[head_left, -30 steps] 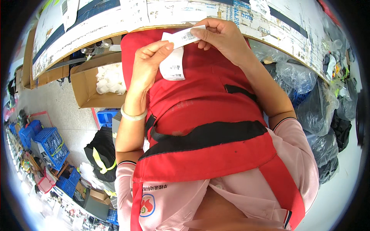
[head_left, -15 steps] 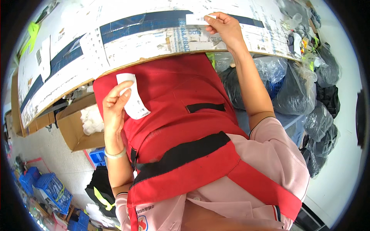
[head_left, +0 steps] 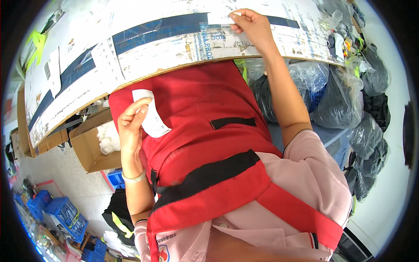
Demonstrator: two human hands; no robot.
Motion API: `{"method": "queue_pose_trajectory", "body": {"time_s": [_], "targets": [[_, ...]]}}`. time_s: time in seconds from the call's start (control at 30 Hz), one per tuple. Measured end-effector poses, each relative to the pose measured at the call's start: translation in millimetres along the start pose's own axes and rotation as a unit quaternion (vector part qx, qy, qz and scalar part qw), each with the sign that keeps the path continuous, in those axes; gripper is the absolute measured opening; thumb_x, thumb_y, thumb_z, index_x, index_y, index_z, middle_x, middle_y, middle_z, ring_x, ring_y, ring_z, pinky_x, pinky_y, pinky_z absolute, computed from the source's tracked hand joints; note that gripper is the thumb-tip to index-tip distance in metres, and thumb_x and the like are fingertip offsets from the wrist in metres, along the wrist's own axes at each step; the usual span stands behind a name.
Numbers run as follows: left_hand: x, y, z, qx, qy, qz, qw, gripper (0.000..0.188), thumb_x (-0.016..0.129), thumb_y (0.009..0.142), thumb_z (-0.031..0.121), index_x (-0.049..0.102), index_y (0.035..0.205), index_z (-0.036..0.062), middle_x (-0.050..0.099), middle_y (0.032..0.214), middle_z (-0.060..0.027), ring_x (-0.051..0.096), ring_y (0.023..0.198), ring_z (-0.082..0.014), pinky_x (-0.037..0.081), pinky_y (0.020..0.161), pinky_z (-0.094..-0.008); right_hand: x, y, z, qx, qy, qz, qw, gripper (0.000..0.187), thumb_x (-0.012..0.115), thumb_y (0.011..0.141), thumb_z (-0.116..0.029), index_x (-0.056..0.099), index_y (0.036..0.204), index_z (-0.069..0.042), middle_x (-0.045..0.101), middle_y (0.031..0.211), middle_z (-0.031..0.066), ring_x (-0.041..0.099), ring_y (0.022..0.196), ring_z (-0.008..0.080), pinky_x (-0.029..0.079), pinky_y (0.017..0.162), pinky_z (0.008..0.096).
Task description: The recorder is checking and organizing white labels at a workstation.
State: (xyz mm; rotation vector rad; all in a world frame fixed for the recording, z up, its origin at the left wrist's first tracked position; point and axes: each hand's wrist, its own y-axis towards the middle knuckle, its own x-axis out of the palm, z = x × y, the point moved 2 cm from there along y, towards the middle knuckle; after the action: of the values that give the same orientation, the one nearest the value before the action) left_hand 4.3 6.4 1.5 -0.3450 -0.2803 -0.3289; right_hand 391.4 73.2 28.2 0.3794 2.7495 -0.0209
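Note:
My left hand (head_left: 133, 122) pinches a curling strip of white paper labels (head_left: 153, 118) between thumb and fingers, in front of the red apron (head_left: 196, 96). The strip's lower end hangs free and bears small dark print. Farther off, my right hand (head_left: 255, 31) is over the worktable (head_left: 161, 48), its thumb and finger closed on the right end of a small white label (head_left: 219, 18). That label lies over or just above a dark blue stripe on the table covering; whether it touches cannot be made out.
A white strip (head_left: 53, 72) lies at the table's left. Under that side stands an open cardboard box (head_left: 94, 150) with white material inside. Blue plastic crates (head_left: 67, 216) stand on the floor at lower left. Stuffed plastic bags (head_left: 334, 102) crowd the right.
My right hand has shifted slightly away from me with its small label. My left hand and the strip sit a little lower and farther right in the picture.

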Motion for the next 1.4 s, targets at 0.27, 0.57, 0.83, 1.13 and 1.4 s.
{"method": "queue_pose_trajectory", "body": {"time_s": [0.27, 0.57, 0.83, 1.13, 1.4], "targets": [[8, -1, 3, -0.013, -0.038, 0.031, 0.999, 0.023, 0.060, 0.091, 0.007, 0.064, 0.111, -0.0025, 0.067, 0.105, -0.0079, 0.061, 0.096, -0.0123, 0.046, 0.087, -0.0249, -10, -7, 23, -0.175, -0.243, 0.188, 0.935, 0.020, 0.062, 0.090, -0.019, 0.066, 0.103, -0.004, 0.066, 0.089, 0.0025, 0.060, 0.082, 0.0080, 0.048, 0.069, 0.0216], [26, 7, 6, 0.057, 0.059, 0.102, 0.991, 0.026, 0.062, 0.090, 0.013, 0.064, 0.111, -0.0020, 0.066, 0.108, -0.0087, 0.058, 0.101, -0.0130, 0.042, 0.093, -0.0258, 141, -117, -49, -0.012, 0.122, -0.409, 0.904, 0.017, 0.064, 0.088, -0.015, 0.065, 0.087, 0.002, 0.063, 0.071, 0.0063, 0.060, 0.067, 0.0088, 0.047, 0.060, 0.0238], [18, -6, -4, -0.002, 0.042, 0.026, 0.999, 0.026, 0.061, 0.090, 0.012, 0.064, 0.110, -0.0048, 0.067, 0.099, -0.0069, 0.060, 0.088, -0.0099, 0.046, 0.081, -0.0227, 152, -115, -38, 0.100, 0.208, -0.363, 0.903, 0.015, 0.062, 0.089, -0.015, 0.065, 0.091, 0.000, 0.062, 0.069, 0.0035, 0.058, 0.061, 0.0070, 0.046, 0.053, 0.0201], [13, 0, -2, -0.007, 0.069, 0.037, 0.997, 0.019, 0.065, 0.087, 0.006, 0.067, 0.103, -0.0041, 0.069, 0.086, -0.0045, 0.059, 0.074, -0.0060, 0.048, 0.067, -0.0198, 150, -98, -49, 0.005, 0.138, -0.323, 0.936, 0.013, 0.063, 0.088, -0.013, 0.065, 0.097, -0.003, 0.065, 0.083, 0.0023, 0.058, 0.074, 0.0069, 0.047, 0.064, 0.0205], [-7, 10, -14, -0.030, 0.000, -0.024, 0.999, 0.038, 0.051, 0.097, 0.030, 0.067, 0.100, -0.0050, 0.068, 0.083, -0.0101, 0.059, 0.065, -0.0112, 0.049, 0.061, -0.0226, 149, -85, -60, -0.052, 0.011, -0.279, 0.959, 0.011, 0.063, 0.089, -0.012, 0.066, 0.092, -0.002, 0.064, 0.080, 0.0033, 0.059, 0.071, 0.0089, 0.048, 0.065, 0.0217]]}}
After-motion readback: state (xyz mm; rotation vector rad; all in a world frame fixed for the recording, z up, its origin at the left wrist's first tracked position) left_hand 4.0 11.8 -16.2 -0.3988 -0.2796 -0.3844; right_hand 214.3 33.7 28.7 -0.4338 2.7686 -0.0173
